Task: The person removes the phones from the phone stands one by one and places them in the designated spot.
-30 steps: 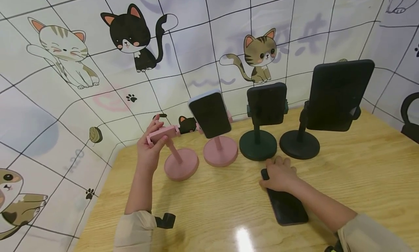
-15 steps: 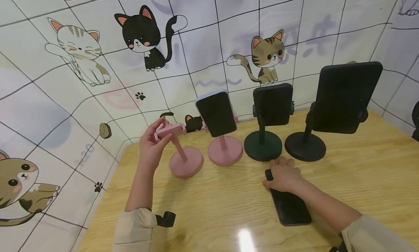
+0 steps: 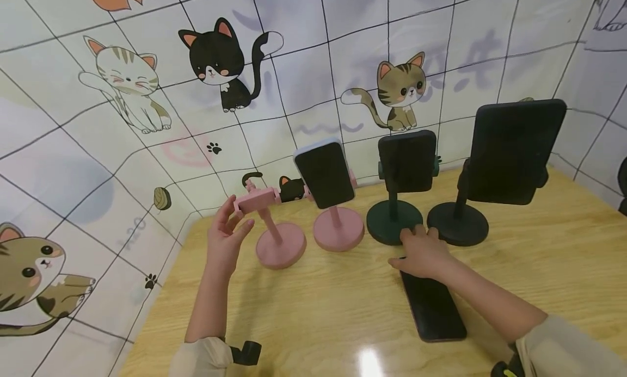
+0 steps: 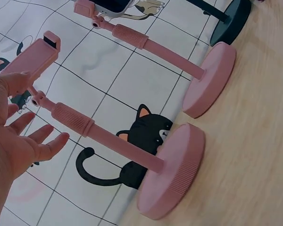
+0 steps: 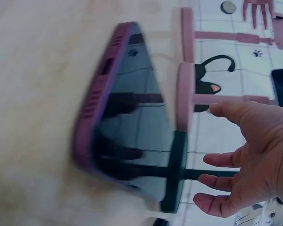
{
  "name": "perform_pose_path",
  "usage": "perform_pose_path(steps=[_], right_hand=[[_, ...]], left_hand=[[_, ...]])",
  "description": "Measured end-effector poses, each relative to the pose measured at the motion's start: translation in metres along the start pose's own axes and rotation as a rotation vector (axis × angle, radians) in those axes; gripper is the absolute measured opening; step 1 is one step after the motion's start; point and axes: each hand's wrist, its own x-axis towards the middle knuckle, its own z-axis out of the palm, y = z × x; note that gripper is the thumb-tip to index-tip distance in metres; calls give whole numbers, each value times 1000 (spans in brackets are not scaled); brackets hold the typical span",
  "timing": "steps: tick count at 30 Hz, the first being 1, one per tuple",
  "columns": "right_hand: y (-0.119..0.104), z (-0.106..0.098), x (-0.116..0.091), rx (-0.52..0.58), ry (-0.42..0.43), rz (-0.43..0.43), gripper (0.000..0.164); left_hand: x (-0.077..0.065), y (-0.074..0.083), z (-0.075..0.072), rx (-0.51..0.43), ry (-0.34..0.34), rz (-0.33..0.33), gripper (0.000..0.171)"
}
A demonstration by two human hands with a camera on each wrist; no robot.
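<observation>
- One pink stand (image 3: pixel 281 247) stood near the far left corner of the table (image 3: pixel 313 306), its clamp (image 3: pixel 256 201) tilted at the top of the stem.
- The left hand (image 3: pixel 224 245) was at the left end of that clamp, thumb and fingers well parted, with hold of nothing; whether the thumb or a fingertip touched the clamp could not be told.
- The right hand (image 3: pixel 425 253) was above the far end of a dark phone (image 3: pixel 433 309), fingers spread and gripping nothing; in the right wrist view its fingers were clear of the phone.
- That phone lay flat on the table, glossy face up, reddish at the rim, its far end just in front of the green stand (image 3: pixel 394 220).
- Three stands along the table's far edge were loaded: the second pink stand (image 3: pixel 339 229) held a pale-rimmed phone (image 3: pixel 326 175), the green one a small black device (image 3: pixel 408 162), and the black stand (image 3: pixel 458 224), farthest right, a tablet (image 3: pixel 516 154).
- Behind the far edge rose a white wall (image 3: pixel 299 67) printed with cats.
</observation>
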Motion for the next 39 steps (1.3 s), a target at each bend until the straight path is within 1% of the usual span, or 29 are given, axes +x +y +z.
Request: perform_pose_path(steps=[2,5,8,11,14,17,19,21,23,25,27,28,29,31,33,35,36,38,39], right_hand=[[-7,-6,0,40,23,-17,54],[-17,-13,2,96,88,-71,50],[-26,-23,4,119,139,-133,48],[-37,-34,10,145,157,-207,50],[-48,-44,18,204,153,-263,58],[-58,-51,26,280,146,-278,67],[-64,-55,32,331,174,-296,69],[-67,-57,37,366,219,-337,66],[-69,-58,41,387,263,-393,62],[-70,-59,45,404,288,-448,57],[-71,-60,48,416,297,-485,53],[-72,-60,49,421,302,-497,52],[-72,-61,50,424,305,-504,51],[-71,-61,52,422,315,-511,48],[-70,-62,53,405,324,-503,46],[-69,-62,54,394,323,-492,43],[-69,-63,55,386,324,-488,40],[-68,-65,56,371,327,-475,37],[-68,-65,57,365,328,-471,34]], left_hand=[[-4,-6,-1,-10,27,-44,54],[-11,-16,3,-10,50,-93,44],[-16,-25,15,6,20,-107,37],[-20,-31,33,34,-69,-90,35],[-21,-28,56,97,-177,-32,37],[-19,-15,77,180,-312,18,48],[-15,-5,89,213,-384,44,56],[-11,4,99,230,-412,64,62],[-6,10,107,238,-387,88,62],[-2,14,111,202,-342,114,58],[2,15,114,163,-298,126,51],[3,16,115,143,-281,121,47],[4,16,116,120,-271,117,45],[4,22,117,86,-253,96,40],[5,21,117,62,-245,86,38],[5,20,116,17,-252,69,37],[5,19,116,-3,-255,70,37],[8,12,116,-49,-269,70,36],[8,12,116,-63,-275,65,36]])
